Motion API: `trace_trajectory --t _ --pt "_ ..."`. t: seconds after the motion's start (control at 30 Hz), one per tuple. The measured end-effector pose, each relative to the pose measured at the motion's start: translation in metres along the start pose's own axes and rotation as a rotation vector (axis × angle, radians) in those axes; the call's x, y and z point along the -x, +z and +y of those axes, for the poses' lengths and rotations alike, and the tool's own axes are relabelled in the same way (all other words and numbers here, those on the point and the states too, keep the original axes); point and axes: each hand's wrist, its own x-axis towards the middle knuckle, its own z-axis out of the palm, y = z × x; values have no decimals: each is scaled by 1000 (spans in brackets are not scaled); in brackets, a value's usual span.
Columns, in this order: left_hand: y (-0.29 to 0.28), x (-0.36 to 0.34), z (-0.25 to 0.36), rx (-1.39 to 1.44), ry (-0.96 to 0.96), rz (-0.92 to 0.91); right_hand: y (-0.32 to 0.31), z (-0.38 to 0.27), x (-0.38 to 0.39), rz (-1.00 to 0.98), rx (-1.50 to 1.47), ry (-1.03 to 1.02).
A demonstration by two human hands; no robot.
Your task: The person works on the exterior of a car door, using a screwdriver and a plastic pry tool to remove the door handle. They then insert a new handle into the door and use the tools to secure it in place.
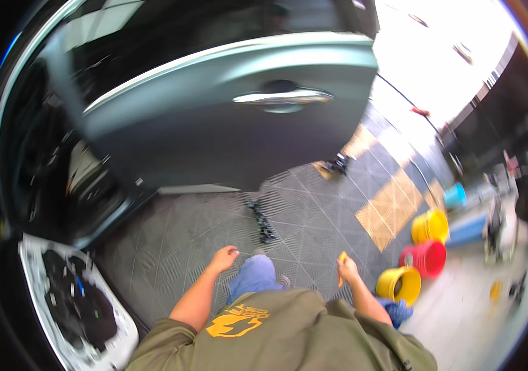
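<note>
Right hand [348, 270] holding slim orange tool [342, 256] above tiled floor [310, 238], near open car door [214, 133].
Tool sits in right hand, between blue jeans [255, 272] and red bucket [423, 256]; fingers wrapped round its middle, ends showing above and below. Left hand [222, 258]: fingers curled in, can't tell if pinching anything. Tool probably light, fairly stiff, maybe plastic, so slightly slick, not very fragile; best gripped mid-length, as now. Too small and blurred to show any label. Olive shirt [304, 328] carries orange emblem plus short lettering; no readable marking on door or bucket.
</note>
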Motion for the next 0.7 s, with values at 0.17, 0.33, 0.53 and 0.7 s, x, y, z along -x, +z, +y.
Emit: trace_trajectory --t 0.17,0.33,0.53,0.7 --pt "39 -79 21 -309 68 -155 -62 -66 -15 36 -97 -18" --pt "86 -170 118 -342 54 -337 -140 -81 -63 135 -179 -46" --pt "135 -208 316 -282 239 -391 -261 -81 -157 221 -341 -19" --pt "170 -259 347 -322 173 -169 -325 -66 -277 12 -743 51"
